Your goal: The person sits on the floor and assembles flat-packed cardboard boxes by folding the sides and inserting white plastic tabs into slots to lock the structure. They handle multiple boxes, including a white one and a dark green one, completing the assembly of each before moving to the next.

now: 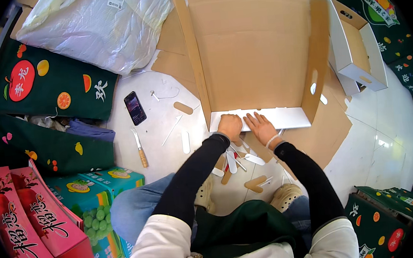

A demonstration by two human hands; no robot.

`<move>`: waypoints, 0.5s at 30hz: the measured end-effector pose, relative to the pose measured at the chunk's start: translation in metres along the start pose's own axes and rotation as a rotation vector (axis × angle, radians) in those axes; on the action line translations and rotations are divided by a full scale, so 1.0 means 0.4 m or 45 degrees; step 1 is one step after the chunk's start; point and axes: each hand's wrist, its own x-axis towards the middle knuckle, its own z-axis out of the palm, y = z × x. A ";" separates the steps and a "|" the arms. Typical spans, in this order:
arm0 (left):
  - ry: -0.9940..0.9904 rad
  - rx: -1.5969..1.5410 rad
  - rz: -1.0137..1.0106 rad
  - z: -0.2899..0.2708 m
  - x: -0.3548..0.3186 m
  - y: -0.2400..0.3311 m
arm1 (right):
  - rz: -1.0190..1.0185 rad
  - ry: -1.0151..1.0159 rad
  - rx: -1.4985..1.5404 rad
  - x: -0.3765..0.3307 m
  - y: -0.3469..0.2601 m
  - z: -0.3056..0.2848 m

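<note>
In the head view, both forearms in black sleeves are reaching up from the lower edge toward the centre of the frame, converging on the near edge of a large brown cardboard sheet [253, 51] that is filling the upper middle. The left hand [230, 126] is curled into a loose fist, knuckles pressing down on the sheet's white folded flap [291, 116], gripping nothing that can be seen. The right hand [262, 128] is lying just beside it, open and flat, fingers spread and pointing up-frame onto the same flap, a pale band circling its wrist. The sheet's side panels are standing up at left and right.

Below the hands, white and brown cardboard offcuts [249, 167] are littering the pale floor. Left of centre a dark phone [135, 107] is lying face up, with a wooden-handled knife [139, 147] just below it. A white open box [359, 47] is sitting at the upper right, and pink fruit cartons [28, 228] are stacked at the lower left.
</note>
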 end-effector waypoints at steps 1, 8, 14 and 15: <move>0.074 -0.036 -0.015 -0.008 -0.013 -0.016 | -0.018 0.027 0.032 0.010 0.002 -0.016; -0.112 0.225 -0.009 -0.108 -0.093 -0.099 | -0.286 0.086 0.124 -0.033 0.241 -0.121; 0.477 0.301 -0.136 -0.002 -0.066 -0.120 | 0.186 0.381 -0.361 0.030 0.372 -0.272; 0.548 0.261 -0.084 -0.004 -0.049 -0.107 | 0.269 0.060 0.080 0.012 0.388 -0.234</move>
